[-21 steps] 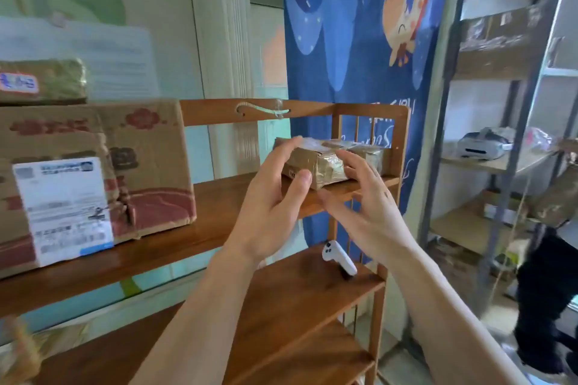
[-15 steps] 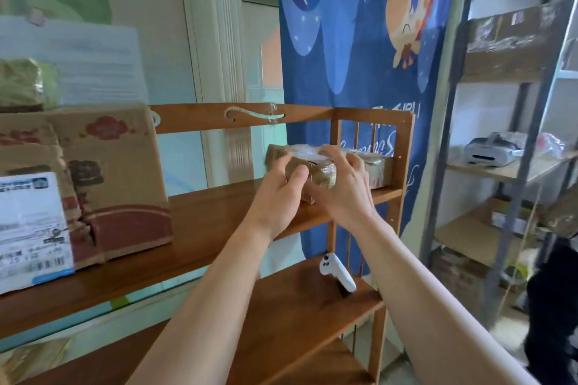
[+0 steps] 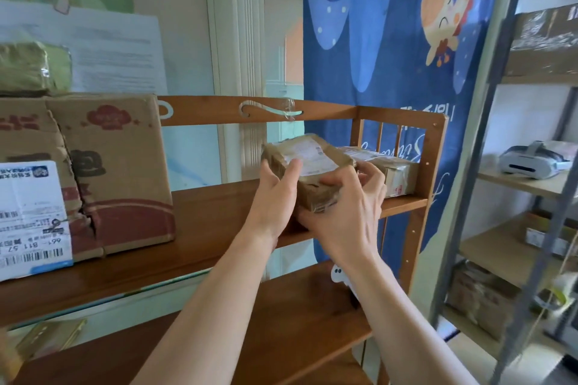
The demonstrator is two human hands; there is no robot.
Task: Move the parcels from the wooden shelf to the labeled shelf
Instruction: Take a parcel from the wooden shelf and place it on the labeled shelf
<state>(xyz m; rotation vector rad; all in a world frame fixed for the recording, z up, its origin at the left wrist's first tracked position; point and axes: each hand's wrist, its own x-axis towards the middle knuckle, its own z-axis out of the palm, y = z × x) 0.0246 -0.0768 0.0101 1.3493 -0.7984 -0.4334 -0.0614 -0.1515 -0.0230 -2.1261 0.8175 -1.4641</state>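
Head view puts the small taped parcel (image 3: 308,170) at the centre of the frame, between my two hands, on the top board of the wooden shelf (image 3: 219,206). My left hand (image 3: 275,200) clasps its left end, thumb up on the white shipping label and the fingers hidden behind or beneath. My right hand (image 3: 347,212) wraps the near right corner, fingers curled over the brown tape, so both hands are grasping this one parcel. I cannot tell whether its underside is clear of the board or touching it, since my hands cover that edge. Its long axis runs from the near right up toward the far left of the picture, and the near end looks slightly tipped up. Just behind it to the right a second small parcel (image 3: 391,172) sits against the shelf's slatted end rail, close to my right fingers. The metal rack (image 3: 488,147) fills the right edge of the frame, well apart from the parcel, and I take it to be the labeled shelf, though I can read no labels on it. So the carry goes rightward, past the wooden end post, and my right hand is the nearer one to lead. The large cardboard box (image 3: 106,172) stays at the left of the frame.
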